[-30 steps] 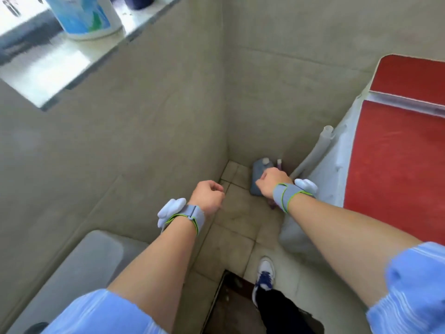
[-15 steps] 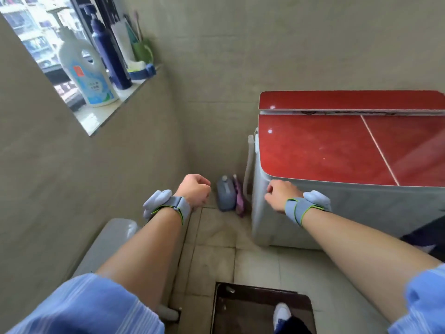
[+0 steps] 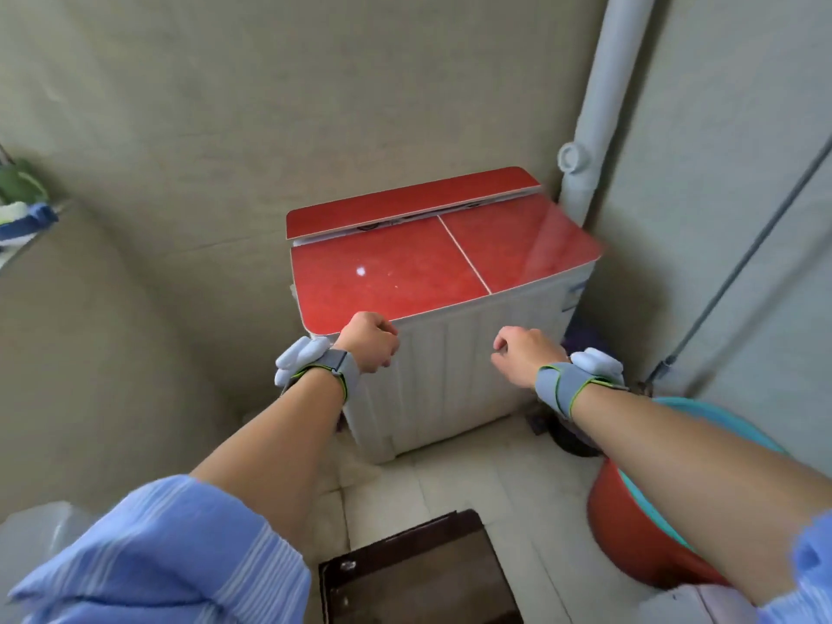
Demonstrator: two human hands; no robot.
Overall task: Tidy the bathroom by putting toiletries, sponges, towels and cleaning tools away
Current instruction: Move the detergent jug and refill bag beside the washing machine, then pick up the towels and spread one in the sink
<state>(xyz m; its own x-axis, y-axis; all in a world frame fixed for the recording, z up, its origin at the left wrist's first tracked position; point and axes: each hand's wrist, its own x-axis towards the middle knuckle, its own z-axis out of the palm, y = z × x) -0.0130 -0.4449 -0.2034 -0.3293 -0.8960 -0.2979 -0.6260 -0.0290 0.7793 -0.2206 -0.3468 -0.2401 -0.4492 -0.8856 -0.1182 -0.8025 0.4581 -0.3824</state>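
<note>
My left hand (image 3: 370,342) is a closed fist in front of the near left corner of a white washing machine with a red lid (image 3: 396,277). My right hand (image 3: 524,355) is also curled shut, held before the machine's white front wall. Neither hand holds anything. At the far left edge a green item (image 3: 18,182) and a blue and white item (image 3: 22,218) rest on a window ledge. The bottles seen earlier are out of view.
A grey drain pipe (image 3: 599,110) runs up the corner behind the machine. A red basin with a teal one inside it (image 3: 630,524) stands on the floor at the right, under my right arm. A dark brown floor mat (image 3: 418,574) lies on the tiles below.
My view has swung right and up, from the floor corner with the bottle to the washing machine. Both fists stay closed and empty; the window ledge has slid to the left edge.
</note>
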